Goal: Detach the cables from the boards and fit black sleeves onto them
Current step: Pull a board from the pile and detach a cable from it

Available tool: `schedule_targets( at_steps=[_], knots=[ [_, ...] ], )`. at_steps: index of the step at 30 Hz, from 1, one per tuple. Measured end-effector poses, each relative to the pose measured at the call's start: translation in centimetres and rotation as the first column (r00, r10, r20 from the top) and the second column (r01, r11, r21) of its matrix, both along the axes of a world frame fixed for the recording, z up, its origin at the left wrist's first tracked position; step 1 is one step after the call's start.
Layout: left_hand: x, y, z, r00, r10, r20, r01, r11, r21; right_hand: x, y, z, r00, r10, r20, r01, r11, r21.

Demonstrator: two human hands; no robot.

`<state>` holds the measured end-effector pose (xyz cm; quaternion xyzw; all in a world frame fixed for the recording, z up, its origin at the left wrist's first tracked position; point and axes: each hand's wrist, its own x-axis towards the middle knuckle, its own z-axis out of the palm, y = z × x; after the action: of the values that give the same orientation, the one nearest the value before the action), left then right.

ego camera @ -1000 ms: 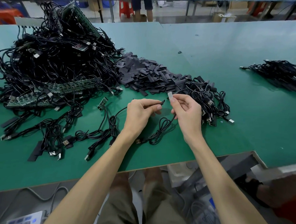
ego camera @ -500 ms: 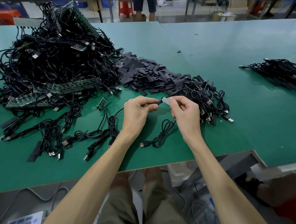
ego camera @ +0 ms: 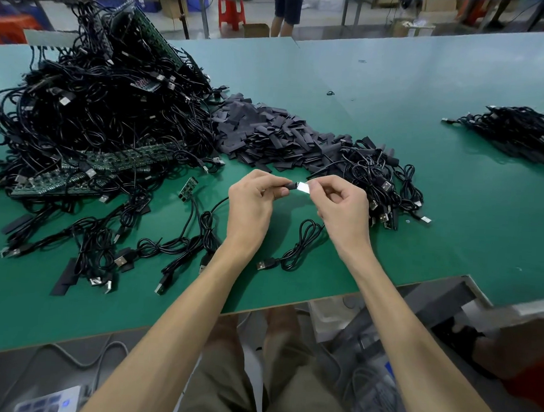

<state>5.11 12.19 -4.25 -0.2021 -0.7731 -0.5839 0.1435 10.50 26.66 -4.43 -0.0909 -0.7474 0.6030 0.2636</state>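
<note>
**Green workbench: both hands pinching at one cable end**

Green matting is covering the workbench (ego camera: 452, 231), and places are being given from the pile of black sleeves (ego camera: 268, 136) lying near its middle. Just in front of that pile, the left hand (ego camera: 250, 201) is curling its fingers and pinching the black end of the cable (ego camera: 303, 239) between thumb and forefinger. The right hand (ego camera: 343, 206) is pinching a small flat sleeve (ego camera: 303, 187), which is glaring pale in the light. Its edge is meeting the cable end; whether it is over the tip I cannot tell. The cable is looping down beneath the right hand, further in front of the pile, and ending in a USB plug (ego camera: 264, 263).

Touching the pile's right side, a cable bundle (ego camera: 382, 186) is lying in a heap. Against its left side, a big cable tangle (ego camera: 96, 102) is rising, with green boards (ego camera: 125, 160) poking out; their print is too small to read. Front-left of the pile, loose cables (ego camera: 104, 247) are sprawling beside a small board (ego camera: 188, 184). Well to the pile's right, a far bundle (ego camera: 514, 130) is resting.
</note>
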Motion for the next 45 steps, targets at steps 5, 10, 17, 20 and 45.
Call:
schedule_targets(
  at_steps=[5, 10, 17, 20, 45],
  knots=[
    [0.4, 0.2, 0.1, 0.999, -0.027, -0.040, 0.027, 1.000, 0.000, -0.2, 0.1, -0.1, 1.000, 0.013, 0.014, -0.014, 0.999, 0.030],
    [0.2, 0.1, 0.0, 0.998, -0.028, -0.063, 0.026, 0.999, -0.025, -0.3, 0.3, -0.5, 0.999, 0.043, 0.011, -0.043, 0.999, 0.009],
    [0.0, 0.0, -0.2, 0.998, -0.020, -0.052, 0.020, 1.000, 0.007, -0.4, 0.3, -1.0, 0.999, 0.053, 0.010, -0.053, 0.999, 0.003],
    [-0.1, -0.1, -0.2, 0.999, -0.018, -0.041, 0.018, 1.000, 0.013, -0.4, 0.3, -1.0, 0.998, 0.060, 0.008, -0.060, 0.998, 0.022],
    [-0.2, -0.4, 0.1, 0.999, -0.043, 0.032, 0.042, 0.999, 0.011, -0.9, 0.4, -1.4, 0.994, 0.100, 0.038, -0.101, 0.995, 0.023]
  ],
)
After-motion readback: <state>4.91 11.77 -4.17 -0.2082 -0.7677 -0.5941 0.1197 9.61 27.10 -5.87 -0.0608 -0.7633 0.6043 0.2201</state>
